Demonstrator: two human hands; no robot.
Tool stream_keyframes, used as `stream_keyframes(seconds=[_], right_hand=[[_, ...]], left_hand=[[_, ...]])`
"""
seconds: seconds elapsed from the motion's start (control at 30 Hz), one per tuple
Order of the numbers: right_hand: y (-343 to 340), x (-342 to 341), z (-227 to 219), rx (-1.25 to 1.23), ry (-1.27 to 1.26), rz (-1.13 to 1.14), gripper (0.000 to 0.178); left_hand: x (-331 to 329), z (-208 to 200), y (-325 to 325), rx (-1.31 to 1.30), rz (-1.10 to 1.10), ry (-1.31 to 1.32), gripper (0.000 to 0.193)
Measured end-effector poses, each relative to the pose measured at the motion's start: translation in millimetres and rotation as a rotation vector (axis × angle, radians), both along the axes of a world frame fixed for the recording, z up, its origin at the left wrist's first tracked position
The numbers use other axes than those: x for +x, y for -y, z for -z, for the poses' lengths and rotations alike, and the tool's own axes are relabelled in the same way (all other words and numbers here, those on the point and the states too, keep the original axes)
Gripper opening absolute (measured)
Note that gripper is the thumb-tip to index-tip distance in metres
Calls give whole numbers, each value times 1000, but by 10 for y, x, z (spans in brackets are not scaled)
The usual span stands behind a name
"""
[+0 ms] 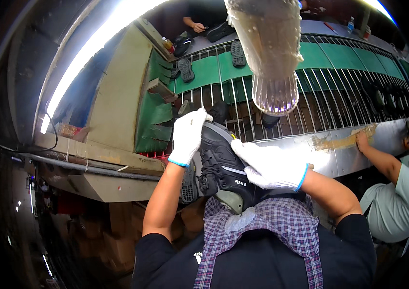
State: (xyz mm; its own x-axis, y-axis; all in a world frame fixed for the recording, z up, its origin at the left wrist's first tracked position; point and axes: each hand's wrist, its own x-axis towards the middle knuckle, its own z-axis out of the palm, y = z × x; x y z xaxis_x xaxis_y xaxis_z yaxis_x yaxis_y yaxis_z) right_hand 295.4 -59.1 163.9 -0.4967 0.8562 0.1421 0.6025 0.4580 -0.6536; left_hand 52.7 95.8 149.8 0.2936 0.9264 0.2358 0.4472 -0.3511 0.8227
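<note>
A black lace-up shoe (220, 161) with a grey sole edge rests against my lap, its toe pointing away and its grey-green heel piece nearest me. My left hand (189, 135), in a white glove with a blue cuff, is closed on the toe end. A small off-white bit shows at its fingertips. My right hand (272, 164), gloved the same way, is closed against the shoe's right side. A yellow spot shows by its fingertips and a tan stick-like end pokes out near its cuff; what it grips is mostly hidden. Another shoe (189, 185) shows its tread beside my left forearm.
Beyond the shoe runs a metal-rod rack (329, 103) with a green belt (317, 58) and several shoes. A plastic-wrapped duct (272, 48) hangs over it. A wooden-sided box (118, 82) stands left. A co-worker's arm (380, 156) rests at right; another person's hand (198, 27) is across.
</note>
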Motion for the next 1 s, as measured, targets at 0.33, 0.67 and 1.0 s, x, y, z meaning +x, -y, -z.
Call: stream_keyframes(seconds=[0.33,0.67,1.0], right_hand=[[169,-220,164,-122,-339,193,72],[-137,-775,-89,-177,-238,309,92],[-179,-938,-11,59,-150,217,78]], left_hand=[[-202,-177,78,46,77,104,37],[-477,-26,65,131,228,22,28],[-526,175,87,43,154,175,31]])
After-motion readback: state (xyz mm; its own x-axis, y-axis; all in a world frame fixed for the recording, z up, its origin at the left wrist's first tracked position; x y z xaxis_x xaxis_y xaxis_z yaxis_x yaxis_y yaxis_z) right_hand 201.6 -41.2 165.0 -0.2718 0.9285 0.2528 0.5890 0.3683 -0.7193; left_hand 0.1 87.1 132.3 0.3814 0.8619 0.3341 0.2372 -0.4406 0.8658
